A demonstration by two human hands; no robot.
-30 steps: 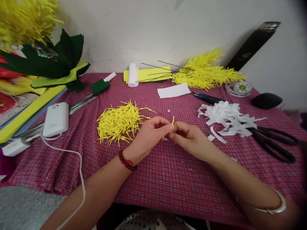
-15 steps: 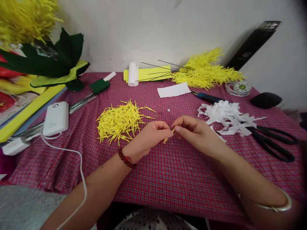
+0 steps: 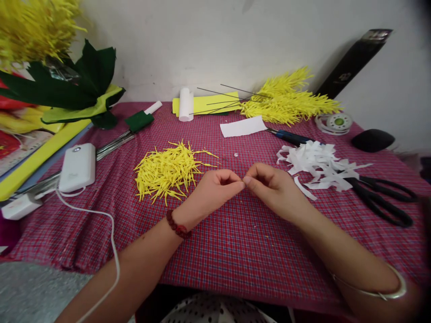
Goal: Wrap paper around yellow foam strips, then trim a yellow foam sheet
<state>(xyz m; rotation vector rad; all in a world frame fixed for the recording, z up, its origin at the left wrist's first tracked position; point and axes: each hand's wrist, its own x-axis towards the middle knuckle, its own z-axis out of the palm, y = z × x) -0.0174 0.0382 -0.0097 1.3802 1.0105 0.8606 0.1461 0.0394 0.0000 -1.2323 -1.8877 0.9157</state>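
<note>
My left hand [image 3: 215,190] and my right hand [image 3: 269,186] meet fingertip to fingertip over the red checked cloth [image 3: 218,242]. Both are closed in a pinch; whatever sits between the fingertips is hidden now. Just left of my left hand lies a heap of thin yellow paper slivers [image 3: 166,170]. To the right of my right hand lies a pile of white paper scraps [image 3: 318,163].
Black scissors [image 3: 384,197] lie at the right. A white power bank [image 3: 77,167] with a cable sits at the left. At the back are yellow spiky flower stems [image 3: 289,101], wires, a white roll [image 3: 186,104], a white slip [image 3: 243,126], a tape reel [image 3: 338,122] and green leaves [image 3: 67,87].
A small yellow sliver showed between the fingertips earlier; it is hidden now. My right hand shifted slightly up and right, and the fingertips closed together.
</note>
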